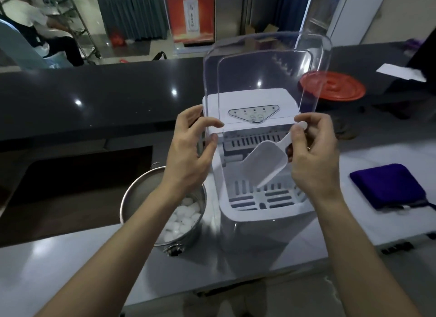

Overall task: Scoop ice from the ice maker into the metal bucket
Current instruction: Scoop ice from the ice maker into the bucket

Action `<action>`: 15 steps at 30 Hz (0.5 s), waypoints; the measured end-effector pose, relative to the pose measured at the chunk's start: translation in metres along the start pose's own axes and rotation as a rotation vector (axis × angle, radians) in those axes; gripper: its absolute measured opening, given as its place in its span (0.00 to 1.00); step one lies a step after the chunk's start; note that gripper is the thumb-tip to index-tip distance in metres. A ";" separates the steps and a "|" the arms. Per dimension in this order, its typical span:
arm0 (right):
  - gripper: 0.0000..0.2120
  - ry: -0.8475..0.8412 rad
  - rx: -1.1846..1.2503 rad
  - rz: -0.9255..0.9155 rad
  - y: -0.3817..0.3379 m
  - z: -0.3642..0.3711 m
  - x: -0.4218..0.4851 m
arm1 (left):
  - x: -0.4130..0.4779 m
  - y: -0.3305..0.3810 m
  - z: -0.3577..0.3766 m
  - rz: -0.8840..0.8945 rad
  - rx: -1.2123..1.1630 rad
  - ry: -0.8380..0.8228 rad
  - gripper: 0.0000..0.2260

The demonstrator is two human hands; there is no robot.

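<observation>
Though pale worktop under the ice maker, black counter beyond.

Both bare forearms reach forward, side by side. The left hand pinches the edge of the clear lid; the right hand, fingers curled, grips the scoop by its handle.

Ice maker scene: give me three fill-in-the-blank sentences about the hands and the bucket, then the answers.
1. The right hand holds a white plastic ____ over the open ice maker.
2. The left hand pinches the edge of the raised clear ____.
3. The metal bucket, with ice in it, stands to the ____ of the ice maker.
Missing words: scoop; lid; left.
</observation>
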State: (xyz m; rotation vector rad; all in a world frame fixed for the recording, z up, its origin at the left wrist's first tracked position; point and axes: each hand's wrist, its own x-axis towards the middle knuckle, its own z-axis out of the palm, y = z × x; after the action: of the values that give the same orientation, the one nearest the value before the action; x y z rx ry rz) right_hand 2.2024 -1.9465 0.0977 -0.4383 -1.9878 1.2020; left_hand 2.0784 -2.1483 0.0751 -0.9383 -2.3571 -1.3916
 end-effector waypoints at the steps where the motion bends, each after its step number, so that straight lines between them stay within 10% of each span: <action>1: 0.07 -0.019 0.000 -0.020 0.005 -0.003 0.004 | 0.003 0.002 0.007 -0.001 -0.004 0.015 0.09; 15: 0.07 -0.671 0.010 -0.205 0.050 -0.008 0.039 | 0.017 0.010 0.053 -0.087 0.057 0.191 0.09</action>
State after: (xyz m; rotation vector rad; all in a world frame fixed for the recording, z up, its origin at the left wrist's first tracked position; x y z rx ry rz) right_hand 2.1790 -1.8925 0.0734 0.2111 -2.5030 1.3341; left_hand 2.0778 -2.0928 0.0634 -0.6636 -2.3044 -1.3714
